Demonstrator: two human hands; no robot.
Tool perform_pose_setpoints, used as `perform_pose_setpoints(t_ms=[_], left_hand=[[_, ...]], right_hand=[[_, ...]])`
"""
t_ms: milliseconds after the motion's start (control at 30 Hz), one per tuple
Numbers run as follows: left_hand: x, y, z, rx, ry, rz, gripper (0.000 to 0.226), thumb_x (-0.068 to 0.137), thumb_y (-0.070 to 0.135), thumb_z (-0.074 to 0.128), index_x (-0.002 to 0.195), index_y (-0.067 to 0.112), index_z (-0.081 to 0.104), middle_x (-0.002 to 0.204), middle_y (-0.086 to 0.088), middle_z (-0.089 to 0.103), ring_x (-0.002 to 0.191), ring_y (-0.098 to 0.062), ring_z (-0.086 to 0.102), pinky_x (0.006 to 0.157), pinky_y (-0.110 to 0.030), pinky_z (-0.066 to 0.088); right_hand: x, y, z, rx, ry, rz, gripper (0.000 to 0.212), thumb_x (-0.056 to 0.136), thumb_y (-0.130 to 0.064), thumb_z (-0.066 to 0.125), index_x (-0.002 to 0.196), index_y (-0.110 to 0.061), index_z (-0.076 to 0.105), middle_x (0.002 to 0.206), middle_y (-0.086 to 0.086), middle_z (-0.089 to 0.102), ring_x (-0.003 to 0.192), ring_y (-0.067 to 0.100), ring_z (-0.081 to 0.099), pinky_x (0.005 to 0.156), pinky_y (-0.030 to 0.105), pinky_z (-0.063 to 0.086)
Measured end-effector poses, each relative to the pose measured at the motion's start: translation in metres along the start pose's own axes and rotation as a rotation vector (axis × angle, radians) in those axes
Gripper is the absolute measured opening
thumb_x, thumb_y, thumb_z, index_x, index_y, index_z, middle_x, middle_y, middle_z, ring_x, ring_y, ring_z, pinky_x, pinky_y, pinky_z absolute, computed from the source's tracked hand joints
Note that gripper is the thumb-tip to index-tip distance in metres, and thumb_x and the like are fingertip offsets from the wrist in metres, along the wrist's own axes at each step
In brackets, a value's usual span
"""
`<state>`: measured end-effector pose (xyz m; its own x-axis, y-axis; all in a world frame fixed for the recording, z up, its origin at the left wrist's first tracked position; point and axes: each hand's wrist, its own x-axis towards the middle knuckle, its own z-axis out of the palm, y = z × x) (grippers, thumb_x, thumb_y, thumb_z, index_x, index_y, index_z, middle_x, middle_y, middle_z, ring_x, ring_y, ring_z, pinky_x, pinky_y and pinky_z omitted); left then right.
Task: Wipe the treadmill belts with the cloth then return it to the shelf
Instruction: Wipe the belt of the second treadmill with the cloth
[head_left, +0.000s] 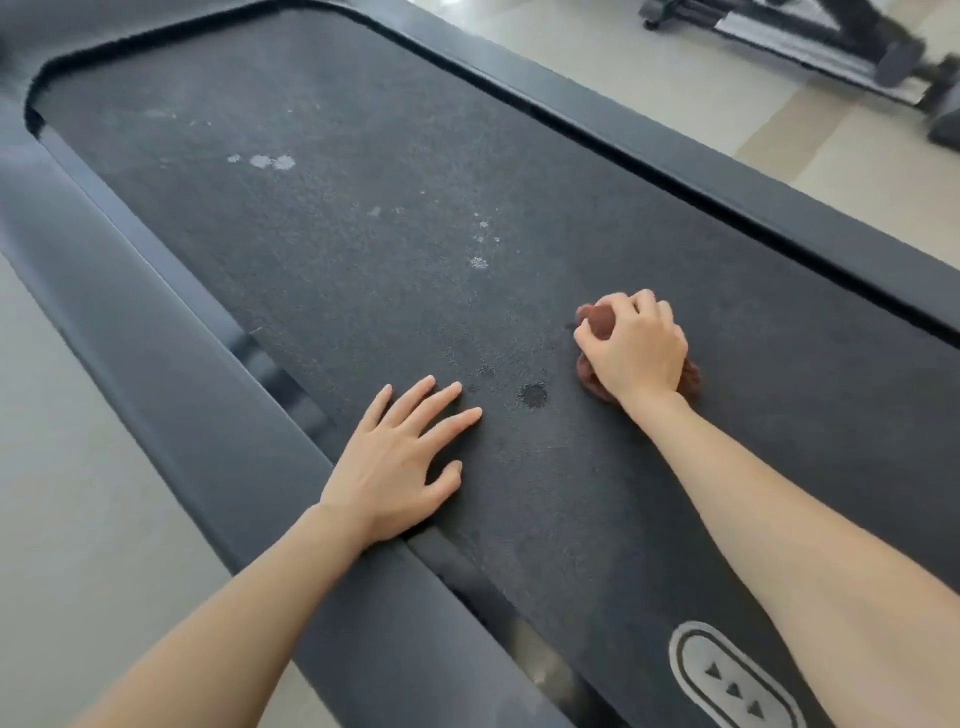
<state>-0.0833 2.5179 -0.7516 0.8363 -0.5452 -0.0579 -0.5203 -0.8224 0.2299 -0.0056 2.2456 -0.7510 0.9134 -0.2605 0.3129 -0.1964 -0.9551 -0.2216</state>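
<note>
A dark, dusty treadmill belt (363, 218) runs diagonally across the view, with pale smudges near its middle and a small dark wet spot near my hands. My right hand (634, 348) grips a bunched brown cloth (597, 318) and holds it down on the belt right of centre. My left hand (400, 467) lies flat with spread fingers at the belt's left edge, its heel over the side rail. The shelf is not in view.
Dark side rails (171, 374) frame the belt on both sides. A grey oval logo with small arrows (727, 680) is printed on the belt at the bottom. Pale floor tiles (675, 67) lie beyond, with another exercise machine (810, 47) at the top right.
</note>
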Motion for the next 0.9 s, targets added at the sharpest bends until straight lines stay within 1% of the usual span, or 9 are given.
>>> perform_pose_setpoints(t_ms=[100,200,300,367,433,500,600,700,900], left_hand=[[0.0,0.0,0.002,-0.015,0.028,-0.007,0.06,0.085,0.051,0.024,0.143,0.042,0.03,0.156,0.012,0.018,0.145,-0.013,0.004,0.118,-0.043,0.0],[0.004,-0.003,0.005,-0.023,0.048,0.002,0.059,0.085,0.05,0.03,0.143,0.04,0.032,0.155,0.011,0.02,0.145,-0.014,0.005,0.118,-0.043,-0.002],[0.005,-0.007,0.004,-0.028,0.066,0.012,0.056,0.087,0.048,0.034,0.143,0.04,0.032,0.155,0.011,0.02,0.145,-0.015,0.006,0.118,-0.043,-0.001],[0.002,-0.011,0.004,-0.058,0.058,0.038,0.054,0.089,0.046,0.036,0.142,0.039,0.033,0.155,0.012,0.021,0.145,-0.013,0.008,0.118,-0.04,0.0],[0.007,-0.024,-0.002,-0.071,0.049,0.088,0.055,0.086,0.045,0.034,0.14,0.035,0.039,0.153,0.009,0.027,0.144,-0.013,0.016,0.117,-0.039,0.005],[0.021,-0.048,-0.013,-0.045,0.059,0.094,0.061,0.081,0.047,0.032,0.139,0.031,0.043,0.153,0.004,0.031,0.143,-0.018,0.021,0.117,-0.041,0.01],[0.035,-0.089,-0.023,0.066,0.029,0.065,0.065,0.082,0.052,0.025,0.144,0.033,0.032,0.156,0.005,0.023,0.145,-0.02,0.011,0.117,-0.046,0.006],[0.029,-0.106,-0.018,0.084,-0.029,0.097,0.059,0.09,0.054,0.019,0.147,0.039,0.017,0.158,0.009,0.011,0.146,-0.018,0.001,0.117,-0.049,0.003],[0.028,-0.109,-0.014,0.036,0.014,0.106,0.07,0.08,0.06,0.008,0.146,0.041,0.021,0.157,0.012,0.013,0.146,-0.017,0.002,0.117,-0.046,0.001]], right_hand=[[0.045,-0.003,0.018,-0.039,-0.005,0.116,0.04,0.086,-0.048,0.053,0.113,-0.019,0.06,0.115,0.012,0.056,0.107,0.033,0.049,0.085,0.042,0.042],[0.045,-0.008,0.02,-0.043,-0.016,0.125,0.04,0.084,-0.048,0.054,0.113,-0.02,0.061,0.114,0.012,0.057,0.106,0.035,0.05,0.088,0.042,0.041],[0.003,-0.023,0.008,-0.011,-0.033,0.048,0.036,0.084,-0.046,0.056,0.11,-0.022,0.063,0.11,0.008,0.058,0.102,0.032,0.053,0.084,0.039,0.043],[-0.041,-0.036,-0.011,0.009,-0.054,0.014,0.034,0.083,-0.044,0.059,0.108,-0.022,0.064,0.105,0.006,0.059,0.097,0.028,0.054,0.078,0.036,0.044],[-0.09,-0.05,-0.029,0.034,-0.073,-0.019,0.031,0.08,-0.042,0.063,0.103,-0.022,0.066,0.097,0.003,0.058,0.089,0.025,0.055,0.072,0.033,0.046],[-0.142,-0.069,-0.041,0.07,-0.07,-0.058,0.028,0.075,-0.04,0.062,0.097,-0.023,0.067,0.09,0.0,0.058,0.081,0.023,0.055,0.068,0.032,0.047],[-0.191,-0.091,-0.049,0.086,-0.072,-0.177,0.028,0.072,-0.04,0.06,0.093,-0.022,0.066,0.087,-0.002,0.057,0.075,0.021,0.053,0.065,0.032,0.046],[-0.177,-0.094,-0.043,0.077,-0.023,-0.212,0.025,0.071,-0.036,0.063,0.09,-0.02,0.068,0.085,-0.001,0.058,0.073,0.022,0.054,0.063,0.034,0.047],[-0.096,-0.091,-0.008,0.023,0.035,-0.121,0.027,0.076,-0.039,0.06,0.094,-0.021,0.067,0.088,0.0,0.059,0.082,0.024,0.056,0.068,0.034,0.048]])
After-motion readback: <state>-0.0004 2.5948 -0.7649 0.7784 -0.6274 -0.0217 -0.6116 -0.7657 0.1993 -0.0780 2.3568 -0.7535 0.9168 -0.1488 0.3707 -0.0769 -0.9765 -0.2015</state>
